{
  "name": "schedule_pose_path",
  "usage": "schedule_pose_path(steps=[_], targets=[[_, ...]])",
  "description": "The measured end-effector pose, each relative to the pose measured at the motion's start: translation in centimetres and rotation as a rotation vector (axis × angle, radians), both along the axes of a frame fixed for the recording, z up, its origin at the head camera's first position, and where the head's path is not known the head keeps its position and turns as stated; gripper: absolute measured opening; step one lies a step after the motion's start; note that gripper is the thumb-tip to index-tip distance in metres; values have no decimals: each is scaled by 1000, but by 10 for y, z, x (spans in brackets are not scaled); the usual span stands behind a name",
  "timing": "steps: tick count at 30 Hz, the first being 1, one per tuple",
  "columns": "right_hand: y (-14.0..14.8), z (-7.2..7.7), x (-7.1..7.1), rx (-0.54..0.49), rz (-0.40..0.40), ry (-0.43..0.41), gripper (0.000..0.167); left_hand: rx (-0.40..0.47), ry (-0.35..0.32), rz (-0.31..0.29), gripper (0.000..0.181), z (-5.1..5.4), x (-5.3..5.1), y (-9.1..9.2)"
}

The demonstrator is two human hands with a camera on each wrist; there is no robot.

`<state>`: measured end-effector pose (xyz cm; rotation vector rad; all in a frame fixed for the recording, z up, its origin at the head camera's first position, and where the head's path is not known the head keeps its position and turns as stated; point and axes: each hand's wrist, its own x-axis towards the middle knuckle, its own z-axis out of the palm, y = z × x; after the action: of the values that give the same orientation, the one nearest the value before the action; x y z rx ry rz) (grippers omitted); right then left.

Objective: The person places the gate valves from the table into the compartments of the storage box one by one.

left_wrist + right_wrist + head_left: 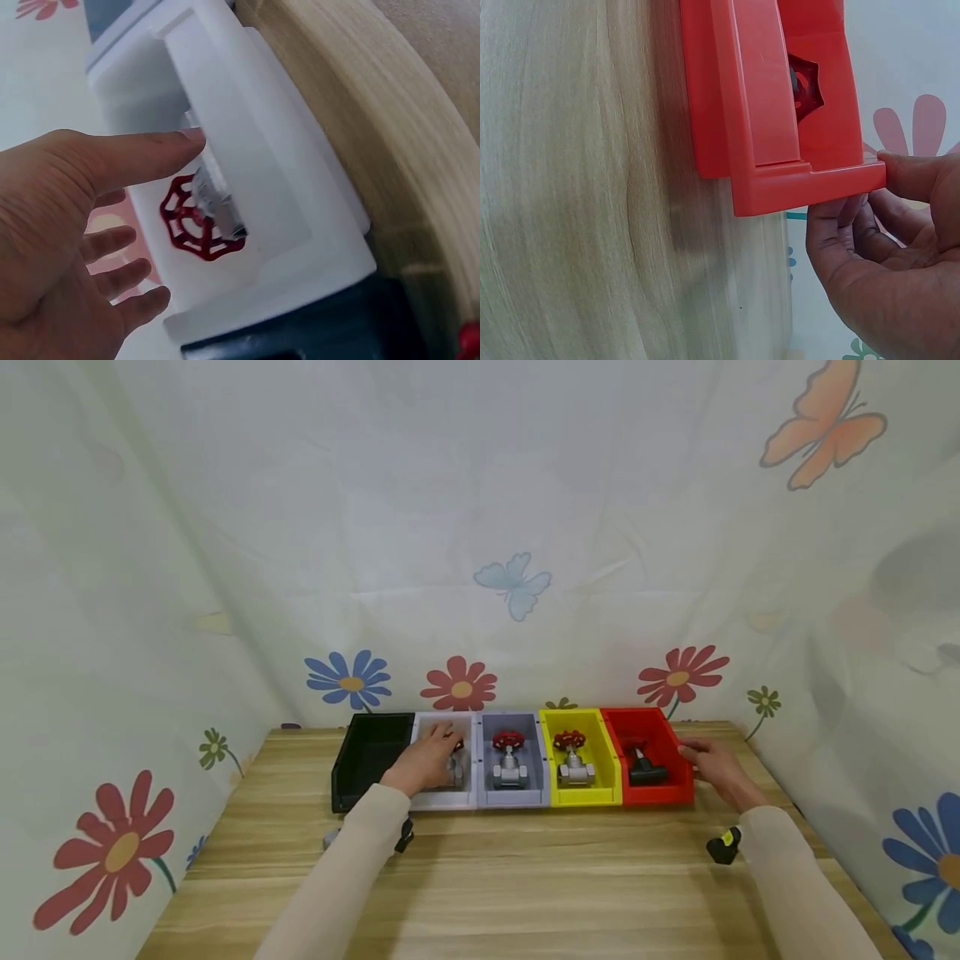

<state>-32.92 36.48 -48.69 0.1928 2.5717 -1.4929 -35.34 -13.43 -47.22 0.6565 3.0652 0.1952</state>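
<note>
My left hand (431, 762) reaches over the white bin (270, 172). In the left wrist view its thumb lies across the bin opening, with the other fingers spread loosely and nothing gripped. Inside that bin is a metal valve (214, 202) with a red handwheel (180, 214); the hand partly covers it in the head view. At the far right end, my right hand (716, 767) pinches the outer side wall of the red bin (810, 186), thumb on the rim and fingers outside. A black T-shaped valve (647, 772) with a red handwheel sits in the red bin.
A black bin (347, 777) stands left of the white one. The grey-blue bin (480, 797) and yellow bin (611, 789) each hold a red-wheeled metal valve. Partly behind my left sleeve, a grey object (330, 838) lies on the wooden table (555, 885). Patterned curtains surround the table.
</note>
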Motion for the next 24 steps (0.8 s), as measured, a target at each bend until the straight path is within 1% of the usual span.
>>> schedule_pose_path(steps=[3, 9, 14, 18, 21, 24], targets=[[1, 0, -1, 2, 7, 6, 57, 10, 10, 5, 79, 5, 5, -2], [3, -1, 0, 3, 21, 5, 58, 2, 41, -12, 79, 17, 18, -7], [4, -2, -1, 3, 27, 11, 58, -10, 85, -40, 79, 29, 30, -10], [4, -2, -1, 7, 25, 10, 59, -7, 123, -60, 80, 34, 38, -14], [3, -1, -1, 5, 25, 10, 59, -15, 151, -64, 81, 37, 46, -17], [2, 0, 0, -3, 21, 5, 59, -27, 193, -78, 81, 41, 54, -22]])
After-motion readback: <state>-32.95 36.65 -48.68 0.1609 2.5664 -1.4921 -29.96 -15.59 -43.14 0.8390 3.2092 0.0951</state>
